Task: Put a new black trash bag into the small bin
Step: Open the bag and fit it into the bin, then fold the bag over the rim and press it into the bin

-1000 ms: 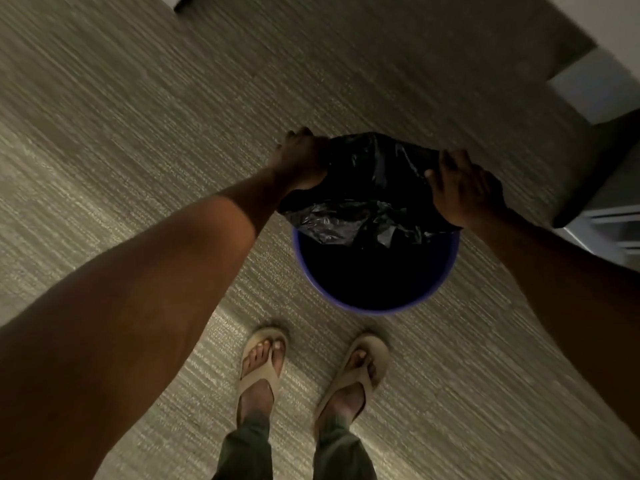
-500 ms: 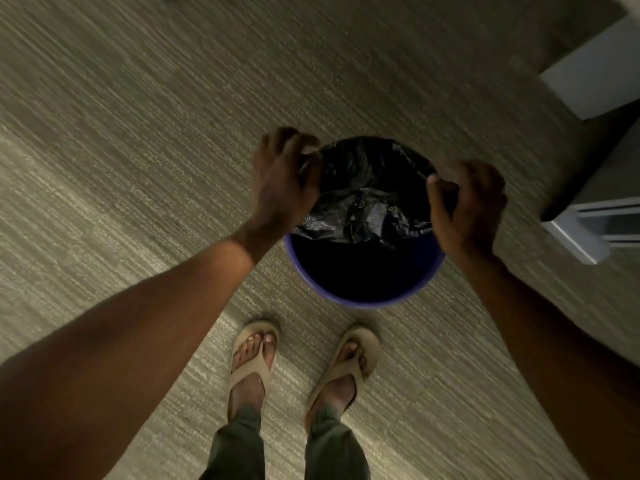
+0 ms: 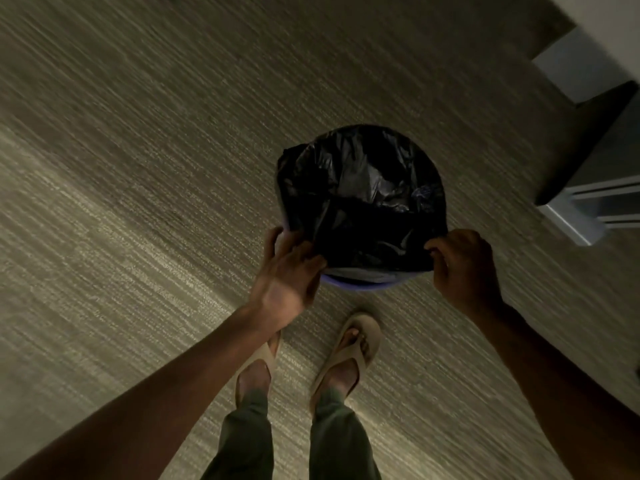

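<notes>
A black trash bag (image 3: 360, 195) covers almost the whole mouth of the small purple bin (image 3: 363, 285), which stands on the carpet in front of my feet. Only a strip of purple rim shows at the near edge. My left hand (image 3: 289, 271) grips the bag's edge at the near left of the rim. My right hand (image 3: 462, 265) pinches the bag's edge at the near right. The bag's plastic is crinkled and sags into the bin.
Grey-beige carpet (image 3: 138, 202) lies all around. A pale furniture corner (image 3: 581, 209) and a white panel (image 3: 581, 64) stand at the right, close to the bin. My feet in tan flip-flops (image 3: 349, 351) stand just behind the bin.
Both hands slid from the far sides of the rim to the near side, pulling the bag's edge with them. The bag now covers nearly the whole opening instead of only the far half.
</notes>
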A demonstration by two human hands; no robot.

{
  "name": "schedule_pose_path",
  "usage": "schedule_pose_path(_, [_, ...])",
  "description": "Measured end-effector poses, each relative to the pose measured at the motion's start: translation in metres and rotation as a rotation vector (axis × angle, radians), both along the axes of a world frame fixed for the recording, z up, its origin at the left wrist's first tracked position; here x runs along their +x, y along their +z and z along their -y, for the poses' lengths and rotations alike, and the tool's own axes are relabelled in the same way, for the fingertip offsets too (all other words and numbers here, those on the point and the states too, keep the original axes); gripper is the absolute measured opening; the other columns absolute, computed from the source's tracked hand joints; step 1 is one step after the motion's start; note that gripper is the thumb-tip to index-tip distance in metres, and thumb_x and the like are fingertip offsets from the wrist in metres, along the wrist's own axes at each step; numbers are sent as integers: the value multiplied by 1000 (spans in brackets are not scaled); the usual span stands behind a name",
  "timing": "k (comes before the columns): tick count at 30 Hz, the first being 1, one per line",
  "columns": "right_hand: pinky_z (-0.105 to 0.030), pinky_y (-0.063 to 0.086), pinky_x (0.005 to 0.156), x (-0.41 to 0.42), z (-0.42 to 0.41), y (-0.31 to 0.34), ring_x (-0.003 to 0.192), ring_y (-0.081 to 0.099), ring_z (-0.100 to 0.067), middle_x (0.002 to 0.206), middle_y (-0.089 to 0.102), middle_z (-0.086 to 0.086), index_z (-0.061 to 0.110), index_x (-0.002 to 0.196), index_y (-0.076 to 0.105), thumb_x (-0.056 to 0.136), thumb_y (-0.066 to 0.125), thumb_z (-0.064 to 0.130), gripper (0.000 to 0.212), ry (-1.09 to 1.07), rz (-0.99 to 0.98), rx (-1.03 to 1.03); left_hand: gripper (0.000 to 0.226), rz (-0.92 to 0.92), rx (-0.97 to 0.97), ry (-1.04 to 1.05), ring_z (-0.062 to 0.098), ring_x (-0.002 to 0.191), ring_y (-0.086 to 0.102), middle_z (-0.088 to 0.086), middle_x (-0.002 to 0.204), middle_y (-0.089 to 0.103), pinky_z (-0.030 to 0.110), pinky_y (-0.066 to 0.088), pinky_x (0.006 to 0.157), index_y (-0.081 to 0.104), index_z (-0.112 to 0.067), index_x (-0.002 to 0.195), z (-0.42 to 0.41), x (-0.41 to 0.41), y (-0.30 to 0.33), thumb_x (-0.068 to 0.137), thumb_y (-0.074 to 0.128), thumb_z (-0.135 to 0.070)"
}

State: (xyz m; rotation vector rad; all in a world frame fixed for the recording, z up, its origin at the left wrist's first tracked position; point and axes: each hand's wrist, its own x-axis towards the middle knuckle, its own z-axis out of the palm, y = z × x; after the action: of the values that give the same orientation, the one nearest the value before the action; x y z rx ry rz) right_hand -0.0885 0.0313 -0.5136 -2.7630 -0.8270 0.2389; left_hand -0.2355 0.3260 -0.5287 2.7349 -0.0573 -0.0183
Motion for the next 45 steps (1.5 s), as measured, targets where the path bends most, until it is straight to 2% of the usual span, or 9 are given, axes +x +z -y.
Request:
schedule_pose_path(5, [-49,53,69,-4,7,-3,83,63,-42,70,64,-12,3,82,70,72,71,-17,22,33,-59,-60,34,-94,32,-61,37,117,63,5,101,73,66,33,113,77,-21,106,2,-32,-11,72,76,-15])
schedule_pose_path(12, [-54,56,76,-18,7,-12,101,66,-44,91,69,-18,3,87,63,78,72,-4,15,-35,-111,-26,57,-270,-1,-89,29,131,58,2,130,71,67,30,114,65,-25,131,3,-41,-15,75,72,-19])
schedule_pose_path(23, [-57,51,104,-36,31,-27,148,44,-40,135,72,-10,8,137,63,86,74,4,52,100,-229,-239,96,-410,193,-327,35,157,24,7,165,40,64,12,126,20,-24,165,9,-48,-27,83,69,-20])
schedule_pose_path(26, [-52,44,111,-38,32,-34,155,32,-41,149,62,-8,8,134,68,91,71,0,44,39,-306,-150,86,-345,123,-314,31,157,27,6,164,42,63,16,126,30,-20,163,7,-43,-25,85,67,-15])
schedule_pose_path(28, [-36,40,106,-36,24,-35,156,33,-33,149,62,-9,10,124,75,96,68,3,29,-250,-540,16,72,-316,-84,-152,27,152,40,5,158,51,59,25,124,49,-17,154,13,-43,-23,85,69,-11])
schedule_pose_path(31, [-26,51,93,-26,7,-24,131,64,-24,121,79,-7,26,95,81,96,69,9,20,-894,-816,422,28,-302,-679,564,28,111,73,8,116,79,38,57,96,80,-14,111,26,-37,-11,85,70,-8])
schedule_pose_path(36, [-33,53,81,-13,-5,-18,115,70,-23,106,76,-1,21,101,75,97,65,34,17,-1305,-920,737,17,-305,-974,1296,12,74,67,-4,74,75,28,45,67,78,-18,79,29,-12,1,90,64,-18])
schedule_pose_path(41, [-39,53,87,-9,-23,-22,111,67,-24,120,70,-6,18,122,66,103,46,63,53,-1288,-1079,842,20,-518,-1625,1368,17,87,72,-7,90,80,29,52,66,74,-29,99,22,15,-9,101,55,-36])
schedule_pose_path(45, [-43,55,87,-8,-35,-19,109,69,-28,121,72,-13,8,124,67,107,38,60,62,-1306,-847,546,34,-588,-1369,1267,33,116,68,5,111,76,31,50,75,71,-13,121,14,28,-21,95,67,-35])
